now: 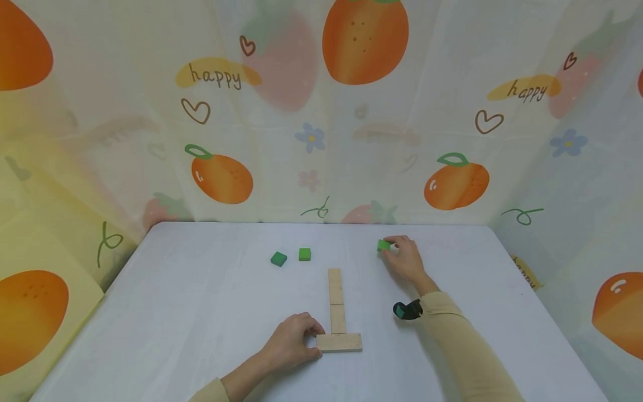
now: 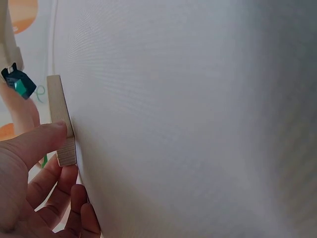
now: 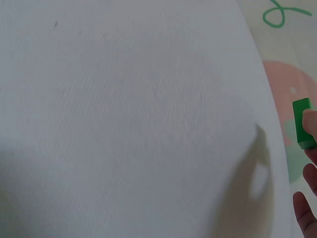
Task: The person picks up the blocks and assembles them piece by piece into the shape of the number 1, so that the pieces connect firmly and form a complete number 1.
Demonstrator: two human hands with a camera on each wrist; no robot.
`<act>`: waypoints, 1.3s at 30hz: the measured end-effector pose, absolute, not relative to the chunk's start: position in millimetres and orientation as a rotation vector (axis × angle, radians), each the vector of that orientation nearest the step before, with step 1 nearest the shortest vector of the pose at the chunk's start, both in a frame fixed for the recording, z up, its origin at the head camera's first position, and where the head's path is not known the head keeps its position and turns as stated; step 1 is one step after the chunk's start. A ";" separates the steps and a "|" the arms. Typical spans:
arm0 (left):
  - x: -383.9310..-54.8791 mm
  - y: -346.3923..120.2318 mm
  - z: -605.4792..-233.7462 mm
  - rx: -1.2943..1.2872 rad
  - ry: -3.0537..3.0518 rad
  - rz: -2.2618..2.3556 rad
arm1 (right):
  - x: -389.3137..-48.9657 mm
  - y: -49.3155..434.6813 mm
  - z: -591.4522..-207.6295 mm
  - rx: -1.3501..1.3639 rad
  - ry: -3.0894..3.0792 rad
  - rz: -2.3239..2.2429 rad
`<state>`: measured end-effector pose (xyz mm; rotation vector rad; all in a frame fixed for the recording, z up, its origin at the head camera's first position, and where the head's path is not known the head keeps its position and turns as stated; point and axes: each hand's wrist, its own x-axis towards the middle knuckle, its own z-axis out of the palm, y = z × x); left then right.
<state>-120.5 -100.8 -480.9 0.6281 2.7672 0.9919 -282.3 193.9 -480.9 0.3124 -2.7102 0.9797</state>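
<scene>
Noted 3 wooden blocks (image 1: 337,319) as upside-down T, lower centre; judged laid so far. Judged unplaced: dark green block (image 1: 278,259), light green block (image 1: 305,254) left of centre; held green block (image 1: 383,245) right of centre. Found left hand (image 1: 291,341) pinching crosswise block (image 1: 339,343) at 1 end, right hand (image 1: 404,259) pinching held green block. Recorded oblong grained wood, flat-faced green pieces, woven white cloth (image 1: 201,290).

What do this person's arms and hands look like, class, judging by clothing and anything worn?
The left hand and right hand are ungloved. The left sleeve and right sleeve are plain beige. A small black device with a teal-green patch is worn near the right sleeve's end.
</scene>
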 end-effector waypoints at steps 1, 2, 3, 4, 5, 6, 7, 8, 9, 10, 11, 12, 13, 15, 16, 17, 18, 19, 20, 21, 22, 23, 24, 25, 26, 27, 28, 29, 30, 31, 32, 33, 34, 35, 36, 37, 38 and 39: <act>-120.5 -100.9 -481.0 0.629 2.767 0.991 | -282.6 191.7 -480.1 0.310 -2.713 0.989; -120.6 -101.0 -481.1 0.628 2.767 0.991 | -282.7 189.4 -479.2 0.311 -2.715 0.995; -120.8 -101.1 -481.1 0.627 2.767 0.990 | -283.0 187.3 -478.7 0.314 -2.717 0.994; -120.9 -101.1 -481.2 0.625 2.768 0.989 | -283.4 185.1 -478.3 0.320 -2.715 0.998; -121.1 -101.1 -481.2 0.623 2.767 0.987 | -283.7 182.8 -477.9 0.326 -2.713 1.003; -121.2 -101.0 -481.2 0.621 2.767 0.986 | -284.0 180.7 -477.8 0.328 -2.715 1.005; -121.3 -100.8 -481.1 0.616 2.765 0.987 | -284.2 178.6 -477.5 0.328 -2.718 1.012; -121.4 -100.7 -481.0 0.611 2.764 0.986 | -284.5 176.5 -477.5 0.329 -2.720 1.015; -121.3 -100.5 -480.8 0.608 2.763 0.985 | -284.7 174.5 -477.3 0.330 -2.723 1.020; -121.3 -100.4 -480.7 0.606 2.761 0.986 | -284.3 172.1 -476.7 0.325 -2.728 1.029; -121.3 -100.2 -480.7 0.605 2.760 0.987 | -284.1 170.0 -476.3 0.322 -2.730 1.038; -121.3 -100.1 -480.7 0.603 2.758 0.988 | -284.2 168.0 -476.3 0.319 -2.733 1.044; -121.3 -100.0 -480.8 0.602 2.758 0.989 | -283.9 165.7 -475.7 0.317 -2.733 1.059; -121.4 -100.1 -481.0 0.604 2.758 0.990 | -283.6 161.3 -475.5 0.317 -2.732 1.076; -121.4 -100.2 -481.1 0.605 2.758 0.991 | -283.5 159.0 -475.5 0.317 -2.729 1.084; -121.3 -100.1 -481.2 0.604 2.758 0.991 | -283.6 157.0 -475.8 0.319 -2.725 1.092; -121.3 -100.2 -481.1 0.605 2.759 0.992 | -283.6 154.4 -475.9 0.320 -2.723 1.100; -121.2 -100.3 -481.0 0.605 2.758 0.993 | -283.3 151.7 -476.0 0.315 -2.724 1.113; -121.1 -100.4 -480.9 0.603 2.756 0.995 | -283.3 149.1 -476.6 0.311 -2.723 1.118; -121.0 -100.4 -480.7 0.603 2.754 0.996 | -283.0 146.4 -476.9 0.307 -2.721 1.126; -120.9 -100.5 -480.6 0.601 2.752 0.998 | -282.9 143.6 -477.4 0.303 -2.726 1.127; -120.8 -100.5 -480.5 0.599 2.750 1.000 | -282.7 140.8 -478.0 0.300 -2.729 1.134; -120.7 -100.6 -480.4 0.600 2.749 1.001 | -282.7 137.9 -478.7 0.298 -2.731 1.140; -120.8 -100.6 -480.2 0.601 2.750 1.000 | -282.5 135.2 -479.3 0.301 -2.731 1.141; -120.8 -100.7 -480.1 0.602 2.750 1.000 | -282.3 132.4 -479.7 0.305 -2.730 1.142; -120.9 -100.8 -480.0 0.605 2.751 0.999 | -281.9 129.8 -480.2 0.310 -2.731 1.141; -120.9 -100.9 -479.9 0.608 2.753 0.999 | -281.5 127.0 -480.5 0.314 -2.728 1.142; -121.0 -101.0 -479.8 0.611 2.754 0.998 | -280.9 124.6 -480.8 0.317 -2.725 1.145; -121.2 -101.1 -479.8 0.614 2.756 0.998 | -280.3 122.2 -481.0 0.317 -2.724 1.146; -121.3 -101.2 -479.9 0.616 2.756 0.999 | -279.8 120.1 -481.6 0.319 -2.722 1.144; -121.4 -101.2 -480.0 0.617 2.755 1.001 | -279.3 118.1 -482.0 0.315 -2.724 1.145; -121.6 -101.2 -480.2 0.618 2.755 1.001 | -278.7 116.2 -482.4 0.312 -2.719 1.146; -121.7 -101.2 -480.5 0.618 2.755 1.000 | -278.2 114.3 -483.0 0.312 -2.715 1.144; -121.7 -101.2 -480.6 0.618 2.755 1.000 | -278.0 112.8 -483.7 0.306 -2.714 1.145; -121.8 -101.1 -480.8 0.618 2.755 0.999 | -277.8 111.2 -484.7 0.302 -2.714 1.139; -121.7 -101.1 -480.8 0.617 2.755 0.998 | -278.1 109.8 -486.1 0.304 -2.711 1.131; -121.7 -101.0 -480.8 0.615 2.754 0.997 | -278.1 108.2 -486.9 0.298 -2.709 1.135; -121.6 -101.1 -480.6 0.614 2.753 0.997 | -278.1 106.8 -487.9 0.293 -2.707 1.137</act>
